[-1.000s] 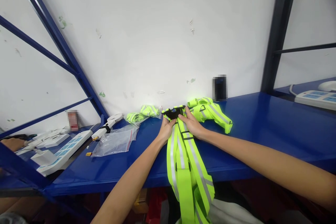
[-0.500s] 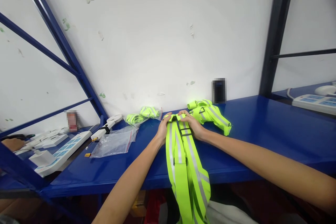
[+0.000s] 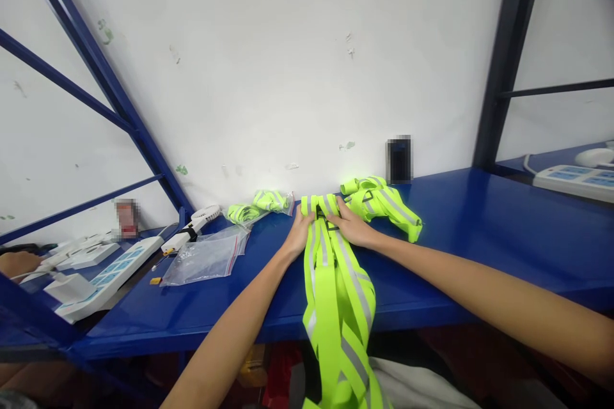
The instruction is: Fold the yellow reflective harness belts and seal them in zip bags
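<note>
A neon-yellow reflective vest, made of straps with silver stripes and black buckles, hangs from the blue table over its front edge toward me. My left hand is closed on the left side of its folded top end. On the right side, my right hand grips the same end, thumb near a black buckle. Behind my right hand lies a second neon-yellow strap vest, loosely bunched. Two rolled neon-yellow bundles in clear plastic sit at the back, left of my hands.
Clear zip bags lie on the blue table at left, beside a white handheld fan. Beyond the blue frame is a white power strip; another person's hand shows at far left. A dark blurred box stands by the wall.
The vest's top end has been folded over further, so more striped strap shows between my hands. My fingers have shifted down its sides. The view has tilted slightly.
</note>
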Action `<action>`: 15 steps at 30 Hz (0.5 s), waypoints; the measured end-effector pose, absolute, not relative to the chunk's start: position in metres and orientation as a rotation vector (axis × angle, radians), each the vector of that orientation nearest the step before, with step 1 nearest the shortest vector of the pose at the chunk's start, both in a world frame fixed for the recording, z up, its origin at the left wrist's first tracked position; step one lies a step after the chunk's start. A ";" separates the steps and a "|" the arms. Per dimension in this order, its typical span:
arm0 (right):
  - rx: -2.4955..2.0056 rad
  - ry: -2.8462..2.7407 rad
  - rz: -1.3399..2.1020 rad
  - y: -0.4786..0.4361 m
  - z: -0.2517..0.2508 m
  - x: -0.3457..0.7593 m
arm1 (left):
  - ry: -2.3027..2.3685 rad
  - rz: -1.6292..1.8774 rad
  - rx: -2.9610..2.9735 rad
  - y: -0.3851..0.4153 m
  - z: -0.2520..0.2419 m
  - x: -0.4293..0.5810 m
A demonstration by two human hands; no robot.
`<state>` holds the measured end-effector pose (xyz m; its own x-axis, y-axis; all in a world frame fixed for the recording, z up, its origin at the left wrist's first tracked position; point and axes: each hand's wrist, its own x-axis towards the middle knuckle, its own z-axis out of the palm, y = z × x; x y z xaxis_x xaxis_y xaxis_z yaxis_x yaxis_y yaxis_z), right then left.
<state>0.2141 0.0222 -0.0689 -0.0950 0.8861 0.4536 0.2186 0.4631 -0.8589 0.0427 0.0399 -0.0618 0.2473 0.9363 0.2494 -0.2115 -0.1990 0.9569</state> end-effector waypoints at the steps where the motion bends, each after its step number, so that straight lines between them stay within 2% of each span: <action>1: -0.975 -1.585 0.753 0.021 -0.068 0.212 | 0.768 1.268 1.324 0.040 -0.063 0.044; 10: -0.915 -1.585 0.729 0.009 -0.054 0.207 | 0.847 1.331 1.191 0.035 -0.057 0.047; 15: -0.944 -1.505 0.664 0.017 -0.056 0.214 | 0.730 1.146 1.139 0.028 -0.052 0.047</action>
